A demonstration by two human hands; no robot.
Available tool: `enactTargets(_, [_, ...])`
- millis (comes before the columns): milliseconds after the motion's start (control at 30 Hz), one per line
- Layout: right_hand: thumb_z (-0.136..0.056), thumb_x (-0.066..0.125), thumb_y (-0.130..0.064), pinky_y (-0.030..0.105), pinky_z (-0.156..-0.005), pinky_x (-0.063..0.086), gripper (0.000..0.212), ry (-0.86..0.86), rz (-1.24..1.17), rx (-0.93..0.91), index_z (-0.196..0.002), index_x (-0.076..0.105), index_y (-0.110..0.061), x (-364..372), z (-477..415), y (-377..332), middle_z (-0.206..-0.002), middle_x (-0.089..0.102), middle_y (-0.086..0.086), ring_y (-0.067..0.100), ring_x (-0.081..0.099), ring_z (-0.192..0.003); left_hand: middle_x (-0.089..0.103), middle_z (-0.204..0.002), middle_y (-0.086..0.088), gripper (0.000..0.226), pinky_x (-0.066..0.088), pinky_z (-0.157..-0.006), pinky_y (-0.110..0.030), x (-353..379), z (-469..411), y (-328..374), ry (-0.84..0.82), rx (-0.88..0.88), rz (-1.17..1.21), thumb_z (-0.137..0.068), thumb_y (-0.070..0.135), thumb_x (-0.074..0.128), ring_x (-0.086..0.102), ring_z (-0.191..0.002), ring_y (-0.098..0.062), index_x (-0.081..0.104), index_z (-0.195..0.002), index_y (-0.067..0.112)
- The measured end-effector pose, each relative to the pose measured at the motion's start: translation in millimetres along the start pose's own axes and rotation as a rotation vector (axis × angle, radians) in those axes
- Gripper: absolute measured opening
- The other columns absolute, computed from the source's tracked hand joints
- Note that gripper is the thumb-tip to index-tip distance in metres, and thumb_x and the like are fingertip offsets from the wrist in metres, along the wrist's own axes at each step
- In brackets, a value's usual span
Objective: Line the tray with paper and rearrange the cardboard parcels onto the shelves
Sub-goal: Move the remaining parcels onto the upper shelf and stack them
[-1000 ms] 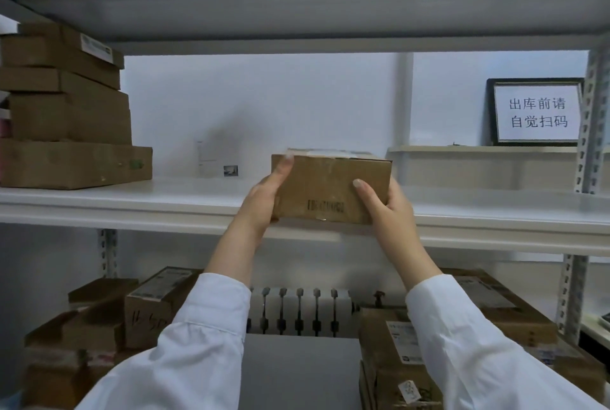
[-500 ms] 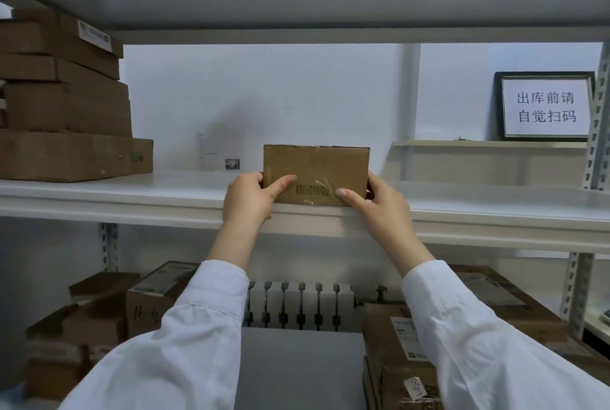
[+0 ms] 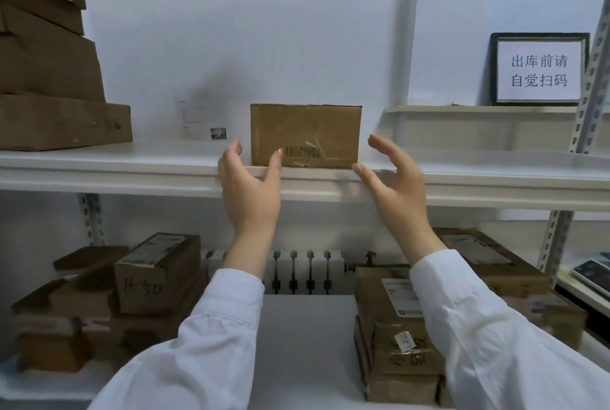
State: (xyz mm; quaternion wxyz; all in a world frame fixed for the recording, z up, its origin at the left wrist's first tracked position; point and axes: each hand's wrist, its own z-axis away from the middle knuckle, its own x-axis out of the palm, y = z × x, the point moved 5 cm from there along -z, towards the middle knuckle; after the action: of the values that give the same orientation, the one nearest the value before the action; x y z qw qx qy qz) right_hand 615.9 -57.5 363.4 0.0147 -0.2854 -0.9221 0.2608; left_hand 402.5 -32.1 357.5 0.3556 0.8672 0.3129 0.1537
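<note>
Now the parcel (image 3: 305, 132) stands at the centre of the frame on the white shelf (image 3: 132, 172), close to its front edge, barcode side facing the camera. Both hands are empty, with loosely curved fingers. The left hand (image 3: 251, 188) is raised at the parcel's lower left corner; its thumb overlaps the cardboard, though I cannot tell if it touches. The right hand (image 3: 396, 188) hovers just right of the parcel, apart from it. A stack (image 3: 49, 79) of boxes fills the upper left on the same shelf. A framed sign (image 3: 539, 69) leans at the upper right. Lower down, more boxes (image 3: 155, 277) sit left and right of a radiator (image 3: 307, 272).
</note>
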Motion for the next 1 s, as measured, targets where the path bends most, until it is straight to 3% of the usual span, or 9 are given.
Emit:
enactTargets(67, [-0.085,0.065,-0.026,0.012,-0.077,0.044,0.017,0.107,0.041,-0.074,-0.098,0.064,-0.016,-10.9,13.2,2.1,-0.095,0.061,-0.005,-0.001,0.054,-0.085,0.053,-0.104,0.001,0.031,0.044,-0.066,-0.026,0.5,21.2,4.9,0.099,0.162,0.135,-0.09,0.03,0.053,0.057,-0.084,-0.022,0.051,-0.113,0.009])
enactTargets(133, [-0.087,0.06,-0.02,0.017,-0.067,0.041,0.007,0.151,0.035,-0.041,-0.081,0.06,-0.015,-18.3,27.3,13.8,-0.078,0.055,-0.003,-0.001,0.048,-0.072,0.051,-0.087,0.005,0.015,0.041,-0.054,-0.028,10.5,41.5,5.5,0.05,0.233,0.236,-0.088,0.027,0.047,0.048,-0.062,-0.018,0.05,-0.098,0.016])
enactTargets(333, [-0.092,0.057,-0.014,0.017,-0.062,0.038,0.02,0.078,0.007,0.282,-0.072,0.057,-0.012,-27.5,69.8,57.8,-0.069,0.051,-0.002,0.007,0.046,-0.065,0.05,-0.07,0.017,0.003,0.036,-0.054,-0.012,47.7,91.5,-5.0,-0.114,0.162,0.343,-0.085,0.017,0.05,0.045,-0.057,-0.002,0.052,-0.086,0.018])
enactTargets(467, [-0.093,0.056,-0.019,0.019,-0.062,0.037,0.018,0.001,0.034,0.404,-0.075,0.059,-0.015,-32.4,84.4,77.9,-0.069,0.052,-0.004,0.007,0.047,-0.066,0.051,-0.068,0.012,0.007,0.037,-0.056,-0.014,65.9,110.8,-17.3,-0.163,0.038,0.383,-0.083,0.012,0.051,0.047,-0.059,-0.001,0.052,-0.082,0.019])
enactTargets(600, [-0.094,0.054,-0.02,0.018,-0.068,0.041,0.013,-0.068,0.064,0.557,-0.096,0.065,-0.013,-36.7,99.3,103.1,-0.083,0.061,-0.004,0.005,0.054,-0.076,0.052,-0.066,0.006,0.02,0.04,-0.058,-0.016,83.6,127.5,-34.1,-0.189,-0.127,0.413,-0.083,0.012,0.05,0.05,-0.06,-0.008,0.049,-0.075,0.031])
enactTargets(700, [-0.095,0.052,-0.02,0.024,-0.083,0.043,0.027,-0.118,0.066,0.698,-0.12,0.06,-0.012,-38.1,113.4,126.5,-0.109,0.061,0.0,0.011,0.056,-0.098,0.053,-0.067,0.003,0.029,0.041,-0.059,-0.016,100.9,142.8,-53.1,-0.22,-0.292,0.386,-0.087,0.002,0.052,0.052,-0.065,-0.016,0.049,-0.073,0.028])
enactTargets(900, [-0.093,0.052,-0.03,0.033,-0.098,0.038,0.049,-0.229,0.081,0.931,-0.138,0.043,-0.013,-38.2,143.6,167.7,-0.13,0.052,0.006,0.023,0.048,-0.121,0.052,-0.068,-0.002,0.024,0.039,-0.069,-0.028,135.1,183.9,-98.1,-0.337,-0.689,0.277,-0.09,0.007,0.051,0.05,-0.07,-0.022,0.053,-0.069,0.02])
enactTargets(967, [-0.085,0.053,-0.04,0.045,-0.108,0.035,0.062,-0.261,0.129,1.009,-0.142,0.038,-0.02,-39.2,155.3,185.3,-0.142,0.044,0.01,0.03,0.041,-0.131,0.061,-0.08,-0.016,0.013,0.04,-0.072,-0.031,148.0,207.3,-117.6,-0.398,-0.84,0.194,-0.091,0.011,0.049,0.057,-0.08,-0.035,0.058,-0.082,0.011])
enactTargets(1000, [-0.084,0.054,-0.042,0.049,-0.11,0.032,0.064,-0.274,0.156,1.033,-0.143,0.037,-0.022,-38.2,158.4,188.9,-0.145,0.04,0.012,0.032,0.037,-0.134,0.063,-0.097,-0.025,0.014,0.044,-0.076,-0.036,150.3,214.5,-123.8,-0.42,-0.92,0.172,-0.09,0.013,0.049,0.058,-0.094,-0.042,0.06,-0.096,0.008])
